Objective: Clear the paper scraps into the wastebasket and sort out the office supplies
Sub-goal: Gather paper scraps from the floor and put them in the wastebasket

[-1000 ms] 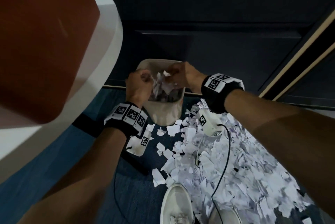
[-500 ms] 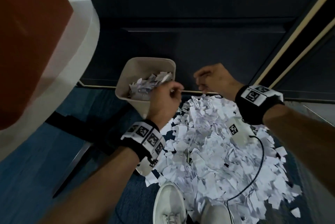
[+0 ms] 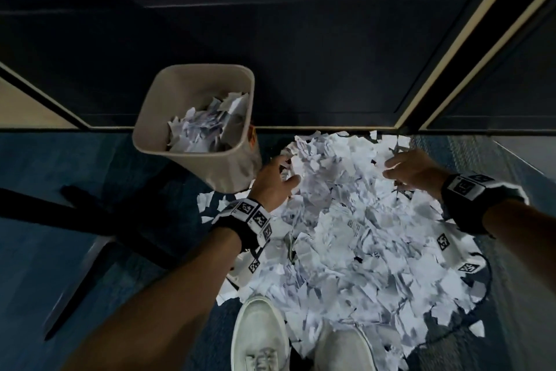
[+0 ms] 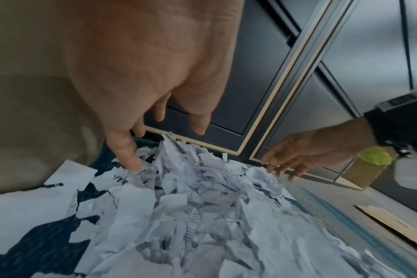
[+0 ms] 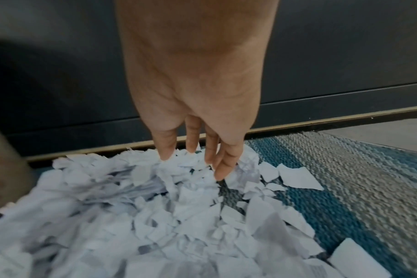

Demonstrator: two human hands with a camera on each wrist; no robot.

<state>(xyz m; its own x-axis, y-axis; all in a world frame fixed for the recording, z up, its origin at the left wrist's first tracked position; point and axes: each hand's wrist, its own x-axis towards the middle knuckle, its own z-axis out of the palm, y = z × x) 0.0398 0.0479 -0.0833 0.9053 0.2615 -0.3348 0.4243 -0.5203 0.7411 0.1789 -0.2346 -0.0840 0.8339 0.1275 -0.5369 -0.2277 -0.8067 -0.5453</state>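
A big heap of torn white paper scraps covers the blue carpet in front of my shoes. A beige wastebasket stands at the heap's far left, partly filled with scraps. My left hand reaches down at the heap's left edge beside the basket, fingers spread and empty; its fingertips touch the scraps. My right hand hovers at the heap's far right edge, fingers straight, fingertips dipping into the scraps.
A dark cabinet front with a pale trim strip runs along the back of the carpet. A dark chair or table leg lies on the floor at left. My white shoes stand at the heap's near edge. A black cable loops over the scraps at right.
Both hands left the wastebasket, where they dropped a handful of scraps, and came down to the heap, now open at its far edges. The view tilted toward the floor.
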